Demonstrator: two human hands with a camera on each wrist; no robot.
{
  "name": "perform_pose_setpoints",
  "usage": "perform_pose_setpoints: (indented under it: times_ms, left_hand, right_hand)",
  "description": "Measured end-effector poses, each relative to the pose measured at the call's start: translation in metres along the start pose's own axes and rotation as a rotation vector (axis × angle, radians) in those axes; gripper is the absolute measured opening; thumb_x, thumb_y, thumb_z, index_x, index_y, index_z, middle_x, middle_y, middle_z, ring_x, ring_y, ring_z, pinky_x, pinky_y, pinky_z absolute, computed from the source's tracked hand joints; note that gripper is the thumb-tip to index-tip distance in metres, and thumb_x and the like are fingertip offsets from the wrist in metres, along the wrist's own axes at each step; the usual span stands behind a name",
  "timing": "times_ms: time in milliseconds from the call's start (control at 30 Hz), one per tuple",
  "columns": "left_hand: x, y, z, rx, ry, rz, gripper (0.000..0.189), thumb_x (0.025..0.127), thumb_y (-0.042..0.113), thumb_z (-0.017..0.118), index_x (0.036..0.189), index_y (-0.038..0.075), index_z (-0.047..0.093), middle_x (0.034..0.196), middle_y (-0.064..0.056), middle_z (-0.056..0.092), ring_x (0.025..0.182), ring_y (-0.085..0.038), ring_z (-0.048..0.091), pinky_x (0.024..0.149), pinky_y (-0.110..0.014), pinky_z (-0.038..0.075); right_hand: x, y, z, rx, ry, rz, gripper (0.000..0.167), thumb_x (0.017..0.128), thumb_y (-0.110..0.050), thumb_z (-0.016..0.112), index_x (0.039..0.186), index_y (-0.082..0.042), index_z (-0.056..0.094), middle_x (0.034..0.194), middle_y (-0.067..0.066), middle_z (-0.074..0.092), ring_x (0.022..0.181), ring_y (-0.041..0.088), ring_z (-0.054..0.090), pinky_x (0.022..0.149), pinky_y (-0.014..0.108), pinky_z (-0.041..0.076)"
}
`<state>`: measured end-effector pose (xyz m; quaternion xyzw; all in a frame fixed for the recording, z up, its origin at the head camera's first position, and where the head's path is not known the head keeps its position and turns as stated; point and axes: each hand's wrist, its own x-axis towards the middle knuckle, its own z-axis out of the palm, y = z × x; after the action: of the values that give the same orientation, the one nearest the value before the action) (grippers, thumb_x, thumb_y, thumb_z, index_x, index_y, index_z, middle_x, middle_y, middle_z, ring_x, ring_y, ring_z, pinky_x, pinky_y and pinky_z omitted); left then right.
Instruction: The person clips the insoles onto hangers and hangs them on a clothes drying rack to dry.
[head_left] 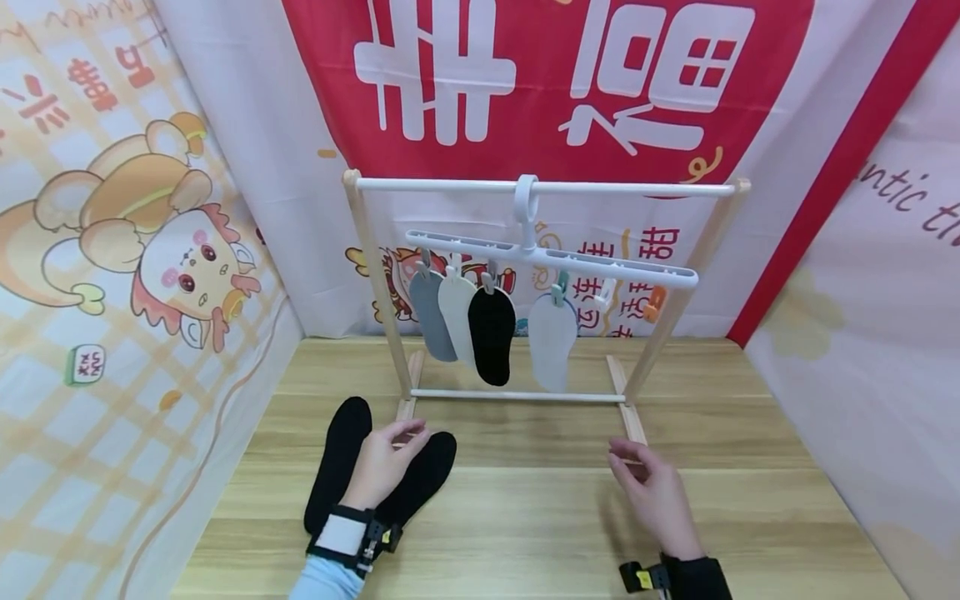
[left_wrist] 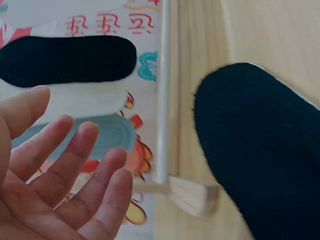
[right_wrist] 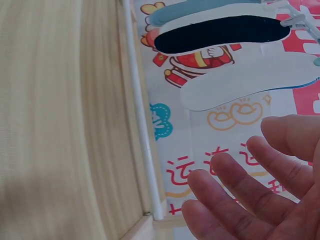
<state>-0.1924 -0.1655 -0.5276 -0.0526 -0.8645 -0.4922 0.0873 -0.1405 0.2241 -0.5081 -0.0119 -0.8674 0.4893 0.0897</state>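
My left hand [head_left: 384,461] hovers over two black insoles on the table, its fingers loosely bent with nothing in them. One black insole [head_left: 339,458] lies to its left, the other black insole [head_left: 429,467] slants out on its right. My right hand [head_left: 654,492] is held over the table's right side, relaxed, holding nothing. On a white clip hanger [head_left: 480,244] hang a grey insole [head_left: 432,317], a white insole [head_left: 459,321], a black insole [head_left: 492,337] and, apart from these, another white insole [head_left: 552,342].
The hanger hooks over the top bar of a wooden rack [head_left: 630,190] with white rails. Unused clips, one of them an orange clip [head_left: 655,304], dangle at the hanger's right end. Printed cloth walls [head_left: 247,125] enclose the wooden table [head_left: 525,517] at the back and sides.
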Motion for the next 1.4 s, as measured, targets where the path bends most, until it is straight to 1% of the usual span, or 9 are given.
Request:
perform_pose_setpoints:
  times_ms: [200,400,533,733,833,1000,1200,1300,1400]
  left_hand:
    - [-0.014,-0.022,0.002,0.096,-0.001,-0.059,0.026,0.091,0.019,0.074,0.114,0.006,0.073,0.105,-0.009,0.073,0.09,-0.019,0.069,0.078,-0.037,0.056]
    - [-0.025,-0.037,0.007,0.203,-0.029,-0.062,0.036,0.089,0.013,0.074,0.123,0.002,0.068,0.12,-0.02,0.066,0.105,-0.033,0.064,0.086,-0.05,0.051]
    - [-0.026,-0.043,0.011,0.25,-0.048,-0.067,0.042,0.089,0.012,0.075,0.127,-0.002,0.064,0.122,-0.025,0.063,0.113,-0.038,0.06,0.092,-0.053,0.048]
    - [-0.028,-0.047,0.018,0.38,-0.019,-0.053,0.044,0.082,0.013,0.081,0.121,-0.001,0.068,0.116,-0.025,0.066,0.109,-0.042,0.061,0.091,-0.055,0.048]
    - [-0.028,-0.047,0.022,0.417,-0.03,-0.057,0.047,0.079,0.012,0.083,0.122,0.0,0.068,0.118,-0.024,0.064,0.11,-0.043,0.059,0.091,-0.056,0.046]
    - [-0.028,-0.045,0.024,0.385,-0.052,-0.06,0.052,0.076,0.006,0.085,0.123,-0.003,0.066,0.113,-0.023,0.062,0.106,-0.042,0.059,0.091,-0.054,0.046]
    - [-0.026,-0.04,0.021,0.31,-0.094,-0.107,0.052,0.077,0.004,0.084,0.124,-0.007,0.063,0.099,-0.014,0.063,0.094,-0.03,0.061,0.084,-0.048,0.05]
    - [-0.023,-0.035,0.02,0.25,-0.112,-0.114,0.033,0.082,0.004,0.079,0.112,-0.002,0.068,0.086,-0.006,0.059,0.079,-0.021,0.058,0.071,-0.039,0.05]
    - [-0.021,-0.027,0.019,0.184,-0.112,-0.112,0.013,0.087,0.005,0.075,0.098,0.005,0.068,0.077,0.0,0.054,0.068,-0.015,0.051,0.062,-0.032,0.043]
  right_hand:
    - [-0.007,0.007,0.006,0.02,-0.022,0.06,0.023,0.097,-0.01,0.065,0.119,-0.004,0.067,0.113,0.011,0.068,0.093,0.02,0.069,0.078,0.026,0.054]
    - [-0.012,0.011,0.011,0.015,-0.026,0.094,0.023,0.097,-0.014,0.066,0.119,-0.008,0.067,0.115,0.008,0.068,0.094,0.019,0.068,0.079,0.026,0.054]
    - [-0.016,0.012,0.015,0.023,-0.023,0.07,0.022,0.095,-0.011,0.067,0.117,-0.008,0.068,0.112,0.009,0.069,0.092,0.019,0.069,0.079,0.027,0.054]
    - [-0.02,0.011,0.019,0.012,-0.02,0.057,0.02,0.095,-0.008,0.068,0.115,-0.007,0.069,0.11,0.008,0.069,0.09,0.018,0.068,0.079,0.027,0.054]
    - [-0.02,0.01,0.02,0.008,-0.022,0.069,0.021,0.094,-0.008,0.068,0.115,-0.006,0.069,0.111,0.009,0.069,0.09,0.018,0.068,0.08,0.027,0.054]
    - [-0.02,0.008,0.02,0.003,-0.023,0.076,0.021,0.095,-0.009,0.067,0.115,-0.007,0.069,0.111,0.009,0.069,0.09,0.018,0.069,0.079,0.027,0.054]
    - [-0.019,0.003,0.016,0.012,-0.03,0.08,0.021,0.096,-0.013,0.066,0.117,-0.008,0.069,0.112,0.008,0.069,0.091,0.016,0.068,0.077,0.026,0.053]
    - [-0.015,0.0,0.013,0.012,-0.024,0.061,0.021,0.097,-0.012,0.066,0.117,-0.008,0.068,0.112,0.008,0.069,0.091,0.017,0.068,0.077,0.026,0.053]
    - [-0.01,-0.002,0.008,-0.003,-0.005,0.011,0.02,0.097,-0.011,0.065,0.116,-0.007,0.068,0.111,0.008,0.069,0.09,0.018,0.069,0.076,0.027,0.054]
